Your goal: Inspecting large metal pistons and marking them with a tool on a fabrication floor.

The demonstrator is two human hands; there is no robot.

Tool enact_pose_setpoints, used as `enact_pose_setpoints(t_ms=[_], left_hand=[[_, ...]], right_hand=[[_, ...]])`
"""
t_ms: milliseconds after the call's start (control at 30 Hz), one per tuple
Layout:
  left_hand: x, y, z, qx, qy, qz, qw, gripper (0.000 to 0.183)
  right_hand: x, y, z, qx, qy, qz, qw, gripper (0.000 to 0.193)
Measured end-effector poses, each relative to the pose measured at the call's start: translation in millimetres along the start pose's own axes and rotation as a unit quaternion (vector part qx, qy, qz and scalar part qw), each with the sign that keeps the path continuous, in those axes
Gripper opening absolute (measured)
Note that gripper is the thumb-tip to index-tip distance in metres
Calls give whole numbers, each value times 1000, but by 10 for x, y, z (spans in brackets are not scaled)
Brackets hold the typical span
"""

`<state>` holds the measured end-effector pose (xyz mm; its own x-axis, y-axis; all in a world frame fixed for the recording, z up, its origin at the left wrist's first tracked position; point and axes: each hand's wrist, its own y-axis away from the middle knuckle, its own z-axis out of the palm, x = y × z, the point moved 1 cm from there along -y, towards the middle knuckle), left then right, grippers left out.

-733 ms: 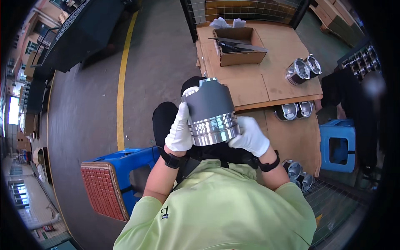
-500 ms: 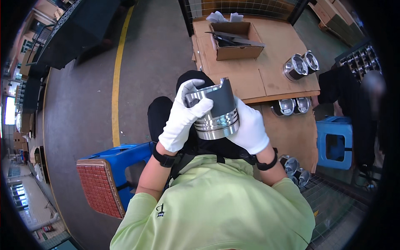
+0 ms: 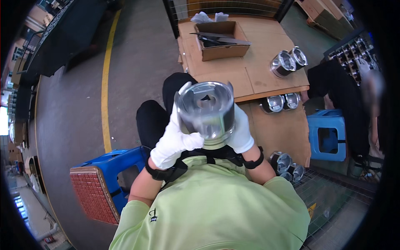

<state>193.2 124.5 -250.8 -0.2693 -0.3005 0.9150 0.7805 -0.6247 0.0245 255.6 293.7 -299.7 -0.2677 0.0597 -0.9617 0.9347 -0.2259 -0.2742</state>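
A large metal engine piston (image 3: pixel 207 110) is held up over my lap, its hollow end facing the camera and slightly blurred. My left hand (image 3: pixel 174 137), in a white glove, grips its left side, thumb across the near wall and fingers behind the rim. On the right side my gloved right hand (image 3: pixel 241 130) is wrapped against the piston, with its fingers mostly hidden behind it. Two more pistons (image 3: pixel 283 63) stand on the cardboard-covered table (image 3: pixel 266 83), ahead and to the right.
An open cardboard box (image 3: pixel 226 52) with dark flat pieces stands on the table. Further pistons (image 3: pixel 275 103) sit on a lower shelf, others (image 3: pixel 284 162) below at right. Blue stools (image 3: pixel 327 137) stand right and left (image 3: pixel 125 166). A person in dark clothes (image 3: pixel 341 96) is at right.
The piston has been turned from lying sideways, with its ring grooves showing, so its hollow end now faces up toward me. Both hands stay on it. The view has shifted slightly.
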Motion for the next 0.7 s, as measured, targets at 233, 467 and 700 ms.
enact_pose_setpoints(t_ms=[233,467,700], left_hand=[[-93,149,-148,-2,128,-47,991,143],[16,4,-164,-59,-133,138,980,132],[-52,-71,102,-73,-181,92,976,120]], right_hand=[[-446,-158,-12,5,308,-237,921,57],[-555,-194,-308,25,402,-243,882,46],[-974,-76,-155,-106,391,-270,874,36]])
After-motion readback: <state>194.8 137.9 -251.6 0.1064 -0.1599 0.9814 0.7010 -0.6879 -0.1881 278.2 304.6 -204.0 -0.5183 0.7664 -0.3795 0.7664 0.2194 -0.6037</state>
